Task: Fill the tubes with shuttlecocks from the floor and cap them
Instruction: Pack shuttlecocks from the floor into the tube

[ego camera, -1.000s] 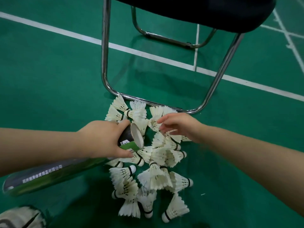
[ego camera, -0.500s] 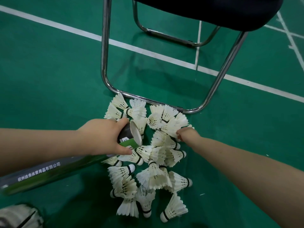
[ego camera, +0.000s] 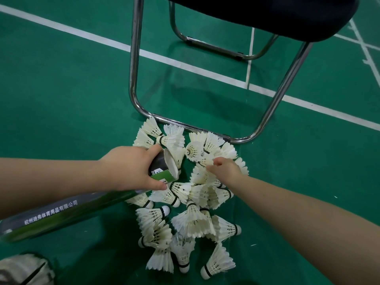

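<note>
The left hand (ego camera: 131, 167) grips a green-and-black shuttlecock tube (ego camera: 67, 212) just behind its open mouth, fingers wrapped over the top and thumb clamped on the near side. The tube lies low and slanted, with its mouth turned toward the shuttlecocks (ego camera: 191, 221) and right beside them. Held this way, each one probably needs only a short carry, and the grip near the rim keeps the opening steady for feeding.

The feather shuttlecocks lie heaped on the green floor (ego camera: 61, 99), touching and overlapping, corks pointing every way. The far side of the heap presses against the chrome base bar of a chair (ego camera: 267, 120). The right hand (ego camera: 226, 170) reaches into that far side, its fingers curled together and apparently pinching the feathers of one shuttlecock (ego camera: 206, 160). The exact hold is partly hidden by the knuckles.

How full the tube is cannot be told from this angle, and no cap shows. With so many loose on the floor, filling looks far from finished. A pale bag (ego camera: 22, 270) sits at the lower left.
</note>
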A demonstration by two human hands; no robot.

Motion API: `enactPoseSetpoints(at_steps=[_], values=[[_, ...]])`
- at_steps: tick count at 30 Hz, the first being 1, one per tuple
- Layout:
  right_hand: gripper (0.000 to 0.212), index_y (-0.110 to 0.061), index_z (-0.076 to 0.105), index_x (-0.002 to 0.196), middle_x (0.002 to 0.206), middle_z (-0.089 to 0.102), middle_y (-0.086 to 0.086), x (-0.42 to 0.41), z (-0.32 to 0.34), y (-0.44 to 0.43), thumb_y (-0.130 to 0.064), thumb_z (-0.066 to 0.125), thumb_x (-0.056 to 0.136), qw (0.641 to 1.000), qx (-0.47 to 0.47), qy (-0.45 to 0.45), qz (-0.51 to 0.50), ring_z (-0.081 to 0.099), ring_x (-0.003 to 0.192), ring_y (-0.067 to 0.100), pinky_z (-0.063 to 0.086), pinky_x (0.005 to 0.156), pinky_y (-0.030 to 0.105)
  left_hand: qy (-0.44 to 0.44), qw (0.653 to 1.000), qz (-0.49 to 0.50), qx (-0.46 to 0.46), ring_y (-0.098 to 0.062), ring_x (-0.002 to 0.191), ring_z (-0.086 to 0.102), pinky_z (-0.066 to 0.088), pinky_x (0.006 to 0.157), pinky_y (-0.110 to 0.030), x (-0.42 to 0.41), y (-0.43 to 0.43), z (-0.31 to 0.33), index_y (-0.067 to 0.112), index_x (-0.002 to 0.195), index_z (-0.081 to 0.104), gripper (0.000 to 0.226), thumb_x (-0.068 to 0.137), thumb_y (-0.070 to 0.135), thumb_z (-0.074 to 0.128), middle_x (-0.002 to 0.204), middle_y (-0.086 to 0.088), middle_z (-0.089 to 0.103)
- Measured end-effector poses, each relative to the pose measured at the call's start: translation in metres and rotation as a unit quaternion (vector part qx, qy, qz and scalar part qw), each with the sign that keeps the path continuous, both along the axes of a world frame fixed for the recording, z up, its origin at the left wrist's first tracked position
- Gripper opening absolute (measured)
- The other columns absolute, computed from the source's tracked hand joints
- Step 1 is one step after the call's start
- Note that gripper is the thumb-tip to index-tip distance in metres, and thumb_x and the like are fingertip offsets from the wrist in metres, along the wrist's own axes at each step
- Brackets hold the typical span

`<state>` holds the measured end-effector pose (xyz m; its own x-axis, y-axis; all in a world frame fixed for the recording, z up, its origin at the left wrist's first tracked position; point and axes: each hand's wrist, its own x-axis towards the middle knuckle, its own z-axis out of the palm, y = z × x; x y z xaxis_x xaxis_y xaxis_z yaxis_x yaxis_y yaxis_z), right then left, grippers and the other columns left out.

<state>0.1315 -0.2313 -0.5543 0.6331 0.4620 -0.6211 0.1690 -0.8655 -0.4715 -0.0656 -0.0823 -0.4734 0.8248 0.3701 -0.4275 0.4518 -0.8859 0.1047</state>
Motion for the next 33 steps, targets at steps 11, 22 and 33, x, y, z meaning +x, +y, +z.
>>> enactPoseSetpoints(at_steps=[11,22,33], values=[[0.021,0.000,0.045,0.070,0.075,0.043,0.005,-0.035,0.062,0.009,-0.012,0.050,0.087,0.938,0.341,-0.052,-0.039,0.035,0.069,0.017,0.030,0.060,0.030,-0.012,1.000,0.026,0.002,-0.012,0.069,0.054,0.050,0.059,-0.032,-0.002,0.008,0.005,0.027,0.109,0.035,0.071,0.065,0.081,0.049,0.076,0.010,0.051],[0.028,-0.027,0.062,0.067,0.072,0.061,-0.011,-0.080,0.079,0.019,-0.022,0.051,0.093,0.927,0.355,0.089,0.084,0.054,0.071,0.010,0.046,0.069,0.033,-0.026,0.999,0.026,0.000,-0.013,0.068,0.054,0.048,0.059,-0.031,-0.008,0.005,0.015,0.028,0.106,0.035,0.068,0.065,0.080,0.049,0.077,0.010,0.051],[0.017,-0.015,0.057,0.087,0.079,0.055,0.005,-0.098,0.084,0.022,-0.004,0.066,0.076,0.913,0.143,0.236,0.299,0.051,0.073,0.017,0.043,0.068,0.031,-0.038,0.998,-0.051,0.004,-0.008,0.056,0.044,0.034,0.048,-0.023,-0.019,-0.008,0.011,0.029,0.109,0.034,0.071,0.059,0.079,0.040,0.074,0.010,0.049]])
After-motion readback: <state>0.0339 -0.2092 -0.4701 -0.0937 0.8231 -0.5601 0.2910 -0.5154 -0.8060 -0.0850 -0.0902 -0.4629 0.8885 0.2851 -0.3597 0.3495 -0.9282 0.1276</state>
